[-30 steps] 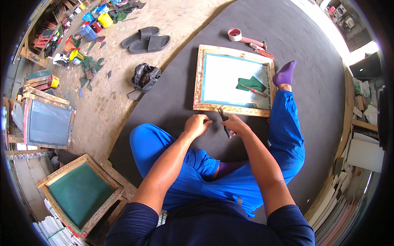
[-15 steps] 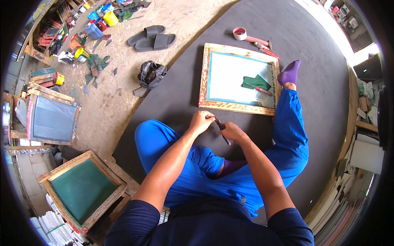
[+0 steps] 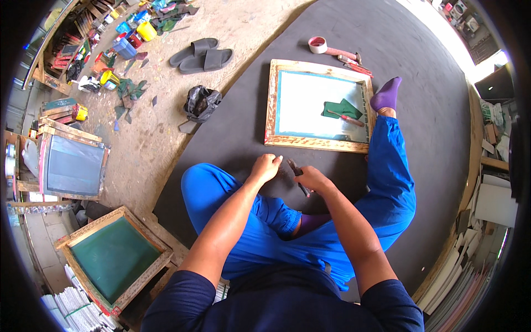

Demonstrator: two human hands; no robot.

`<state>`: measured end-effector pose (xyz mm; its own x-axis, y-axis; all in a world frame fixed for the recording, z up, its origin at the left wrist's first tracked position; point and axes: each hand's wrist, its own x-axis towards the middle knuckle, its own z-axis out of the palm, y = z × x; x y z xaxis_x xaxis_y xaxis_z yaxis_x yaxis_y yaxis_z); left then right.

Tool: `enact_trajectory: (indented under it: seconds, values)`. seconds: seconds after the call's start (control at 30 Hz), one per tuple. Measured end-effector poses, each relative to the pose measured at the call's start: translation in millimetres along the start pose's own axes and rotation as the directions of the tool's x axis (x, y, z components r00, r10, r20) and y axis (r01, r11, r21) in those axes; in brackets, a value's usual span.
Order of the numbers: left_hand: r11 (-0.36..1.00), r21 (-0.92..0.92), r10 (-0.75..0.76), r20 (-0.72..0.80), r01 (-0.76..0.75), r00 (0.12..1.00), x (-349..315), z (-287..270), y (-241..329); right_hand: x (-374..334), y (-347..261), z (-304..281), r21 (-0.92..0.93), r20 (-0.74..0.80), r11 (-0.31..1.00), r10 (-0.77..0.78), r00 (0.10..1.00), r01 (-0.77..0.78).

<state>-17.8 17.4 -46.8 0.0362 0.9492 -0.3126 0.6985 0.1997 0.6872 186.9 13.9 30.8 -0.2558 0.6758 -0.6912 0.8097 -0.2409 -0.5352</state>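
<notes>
Dark pliers [image 3: 295, 167] are gripped in my right hand [image 3: 313, 180], the jaws pointing forward and left, the handle ends showing below the fist. Just left of the jaws, my left hand [image 3: 267, 167] is closed in a pinch, apart from the pliers; whatever its fingertips hold is too small to make out. Both hands are over the dark work surface [image 3: 238, 144], between my bent legs. Beyond them lies a wooden-framed screen [image 3: 317, 145], with a green scrap [image 3: 333, 109] and a slim red-handled tool [image 3: 348, 118] lying within its frame.
Past the frame lie a tape roll [image 3: 317, 45], a hammer [image 3: 343, 53] and red-handled tools [image 3: 358, 69]. My outstretched foot [image 3: 387, 95] is beside the frame's right edge. Left are a black bag [image 3: 201, 104], sandals [image 3: 206, 61], paint pots [image 3: 146, 31] and a green screen [image 3: 115, 259].
My left hand has drawn back to the left and slightly nearer, away from the pliers' jaws. The right hand keeps its hold on the pliers almost in place.
</notes>
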Motion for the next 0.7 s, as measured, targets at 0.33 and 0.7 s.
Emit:
enact_trajectory:
  seconds: [0.33, 0.7]
  values:
    - [0.997, 0.021, -0.072, 0.119, 0.07, 0.99, -8.2, -18.3, 27.2, 30.6, 9.2, -48.8, 0.218, 0.072, 0.944, 0.238, 0.969, -0.248]
    - [1.0, -0.007, -0.022, 0.112, 0.023, 0.993, -8.9, -22.4, 30.1, 55.1, -3.1, -83.8, 0.109, 0.31, 0.928, 0.309, 0.899, -0.356]
